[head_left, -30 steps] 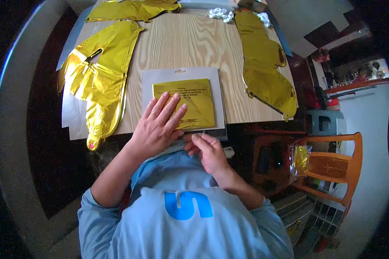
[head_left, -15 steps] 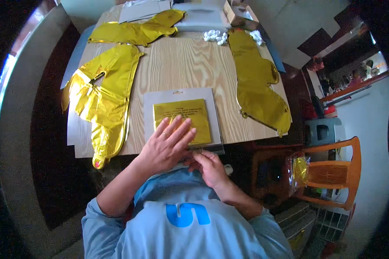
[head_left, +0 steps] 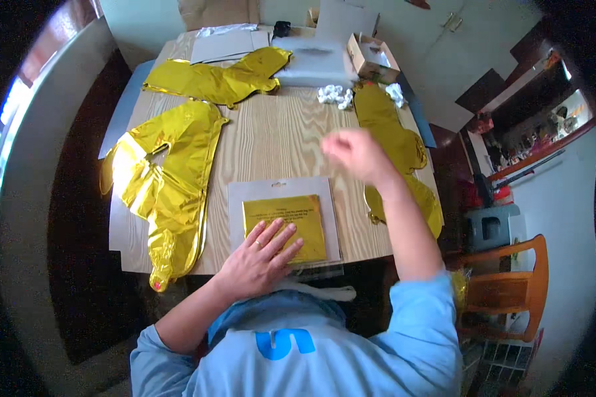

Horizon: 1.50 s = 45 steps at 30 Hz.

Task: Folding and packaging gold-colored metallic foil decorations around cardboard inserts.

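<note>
**Head view: right hand's off the packet now**

Head view shows our biggest change: a second ago both hands sat at the near edge of the tabletop, and now our right hand is up over the middle, blurred, so we can't tell how its fingers sit or whether they hold anything. Looks like the pinch at the packet edge is over. Our left hand stays flat, fingers spread, pressing the gold foil packet on its grey backing card.
</note>
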Available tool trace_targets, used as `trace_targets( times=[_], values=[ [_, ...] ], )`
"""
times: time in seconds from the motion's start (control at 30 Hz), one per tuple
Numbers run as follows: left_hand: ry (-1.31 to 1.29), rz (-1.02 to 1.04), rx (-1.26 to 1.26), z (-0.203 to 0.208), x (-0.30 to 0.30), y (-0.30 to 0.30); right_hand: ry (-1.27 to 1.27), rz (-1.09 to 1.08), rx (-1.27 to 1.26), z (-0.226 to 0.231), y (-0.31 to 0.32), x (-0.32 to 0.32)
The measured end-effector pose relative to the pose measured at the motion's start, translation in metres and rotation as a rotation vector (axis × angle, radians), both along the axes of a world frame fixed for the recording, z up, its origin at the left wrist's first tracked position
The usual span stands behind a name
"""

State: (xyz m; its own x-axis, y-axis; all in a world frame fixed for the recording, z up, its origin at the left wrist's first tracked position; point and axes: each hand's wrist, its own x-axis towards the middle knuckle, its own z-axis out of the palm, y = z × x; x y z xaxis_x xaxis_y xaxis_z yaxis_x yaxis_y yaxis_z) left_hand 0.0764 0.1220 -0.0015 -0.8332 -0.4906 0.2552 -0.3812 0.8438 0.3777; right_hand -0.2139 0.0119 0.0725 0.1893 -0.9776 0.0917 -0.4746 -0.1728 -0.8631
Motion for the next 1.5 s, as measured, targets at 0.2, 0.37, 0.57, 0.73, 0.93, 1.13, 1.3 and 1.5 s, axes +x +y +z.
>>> trace_targets(
  times=[0.2,0.37,0.57,0.73,0.93,1.13,1.3,1.5],
  values=[
    [0.04,-0.036,-0.067,0.006,0.003,-0.004,0.957,-0.13,-0.47,-0.043,-0.163,-0.001],
    [0.042,-0.024,0.024,0.003,0.008,-0.003,1.254,-0.013,-0.414,-0.051,-0.194,0.014],
    [0.072,-0.056,0.0,0.006,0.007,-0.006,1.155,-0.337,-0.726,-0.051,-0.177,0.011],
    [0.128,-0.029,-0.045,-0.01,0.009,-0.002,0.969,-0.248,-0.453,-0.027,-0.07,0.024],
    [0.266,-0.025,-0.134,-0.012,0.01,0.002,0.419,0.023,-0.125,0.021,0.13,0.015],
    [0.37,-0.019,-0.147,-0.016,0.011,0.004,0.54,0.066,-0.43,-0.018,0.227,0.038],
    [0.385,-0.003,-0.157,-0.017,0.008,0.005,0.691,-0.034,-0.553,-0.038,0.235,0.068],
    [0.356,-0.026,-0.141,-0.017,0.008,0.008,0.692,-0.36,-0.467,-0.058,0.22,0.078]
  ],
)
